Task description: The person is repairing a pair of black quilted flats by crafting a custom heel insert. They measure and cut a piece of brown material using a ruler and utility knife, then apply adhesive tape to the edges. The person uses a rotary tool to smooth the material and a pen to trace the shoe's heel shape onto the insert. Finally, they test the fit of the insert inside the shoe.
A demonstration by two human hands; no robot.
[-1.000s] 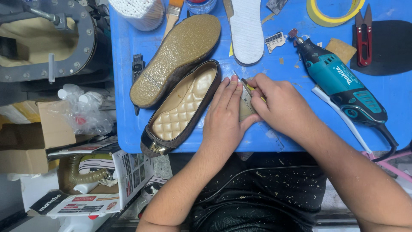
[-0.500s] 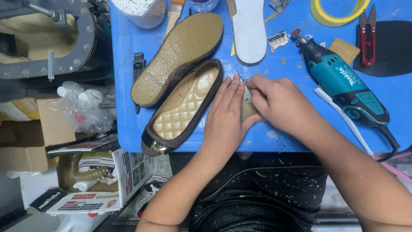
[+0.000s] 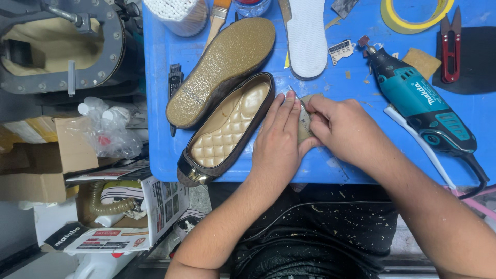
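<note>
My left hand (image 3: 279, 142) lies flat, fingers together, pressing a small tan piece (image 3: 305, 126) down on the blue table (image 3: 155, 103). My right hand (image 3: 341, 129) is closed around a thin blade (image 3: 298, 101) whose tip rests on that piece beside my left fingertips. Just left of my hands a brown flat shoe (image 3: 227, 129) lies upright, showing its quilted gold insole. A second shoe (image 3: 222, 70) lies sole-up above it.
A teal rotary tool (image 3: 418, 106) with its cord lies at the right. A white insole (image 3: 307, 36), red snips (image 3: 450, 44), a yellow tape roll (image 3: 413, 15), a brush (image 3: 219, 15) and a white cup (image 3: 175, 13) line the far edge. Boxes (image 3: 51, 165) sit on the floor at left.
My hands stay in place over the small piece; the view has only shifted slightly. The blade's position barely differs.
</note>
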